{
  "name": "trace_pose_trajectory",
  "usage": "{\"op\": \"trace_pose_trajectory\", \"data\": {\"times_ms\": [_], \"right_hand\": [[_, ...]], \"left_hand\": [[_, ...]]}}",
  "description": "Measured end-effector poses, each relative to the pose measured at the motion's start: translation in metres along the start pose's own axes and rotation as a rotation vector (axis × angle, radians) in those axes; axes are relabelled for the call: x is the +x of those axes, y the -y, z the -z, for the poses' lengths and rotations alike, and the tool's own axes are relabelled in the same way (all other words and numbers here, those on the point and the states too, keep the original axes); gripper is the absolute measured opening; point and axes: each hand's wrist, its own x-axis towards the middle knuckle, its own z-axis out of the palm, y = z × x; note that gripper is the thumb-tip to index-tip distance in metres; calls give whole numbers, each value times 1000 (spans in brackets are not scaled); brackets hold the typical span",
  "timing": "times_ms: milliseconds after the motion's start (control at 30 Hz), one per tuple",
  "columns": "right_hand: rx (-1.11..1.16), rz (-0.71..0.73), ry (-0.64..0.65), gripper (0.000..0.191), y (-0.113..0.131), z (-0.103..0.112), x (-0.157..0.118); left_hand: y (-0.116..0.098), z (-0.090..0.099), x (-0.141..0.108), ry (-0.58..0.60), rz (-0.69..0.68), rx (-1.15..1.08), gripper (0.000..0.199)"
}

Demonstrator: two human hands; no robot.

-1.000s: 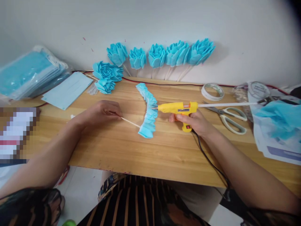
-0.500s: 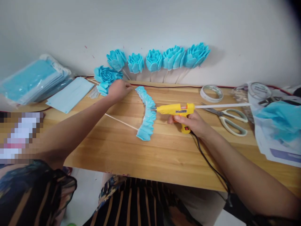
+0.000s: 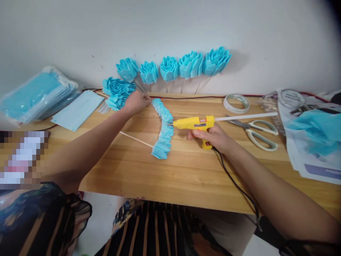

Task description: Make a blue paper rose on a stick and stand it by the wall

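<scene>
i am taking the pleated blue strip (image 3: 165,131) as clock centre, with 12 toward the wall (image 3: 253,35); it is lying in a shallow curve on the wooden table (image 3: 130,174), running roughly from 12 to 6. my right hand (image 3: 217,138) is closing round the grip of the yellow glue gun (image 3: 197,122) at 3 o'clock, thumb lying along its side. the gun is pointing toward 9, and its metal nozzle (image 3: 170,124) is overlapping the strip's middle in view; contact i cannot tell. a white glue stick (image 3: 245,116) is projecting from its rear, and a black cord (image 3: 233,179) is trailing off at 4. my left hand (image 3: 136,101) is reaching in from between 10 and 11, fingers curling close together right by the strip's far end; whether they are pinching it i cannot tell. a thin pale stick (image 3: 136,139) is lying at 8, meeting the near end of the strip. five blue flowers (image 3: 169,68) are leaning on the wall from 11 to 1, and a cluster of blue flowers (image 3: 117,96) is resting at 10, beside my left hand. scissors (image 3: 249,125) are lying open-handled at 3, beyond the gun.
</scene>
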Motion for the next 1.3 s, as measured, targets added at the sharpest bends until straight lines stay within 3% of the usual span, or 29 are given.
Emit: {"op": "trace_pose_trajectory", "data": {"times_ms": [100, 267, 533, 800, 1067, 1300], "right_hand": [[-14, 20, 1, 36, -1, 0, 0], [4, 25, 5, 36, -2, 0, 0], [15, 21, 21, 37, -1, 0, 0], [57, 17, 21, 37, -2, 0, 1], [61, 14, 6, 33, -4, 0, 1], [73, -11, -27, 36, -1, -4, 1]], "left_hand": [[-4, 4, -2, -9, -21, 27, 26], [-18, 11, -8, -162, -36, 50, 29], [-41, -16, 0, -203, 78, 129, 35], [-40, -17, 19, -167, 86, 140, 41], [-16, 4, -22, -68, -85, 148, 45], [-2, 11, -25, -246, 0, 10, 40]]}}
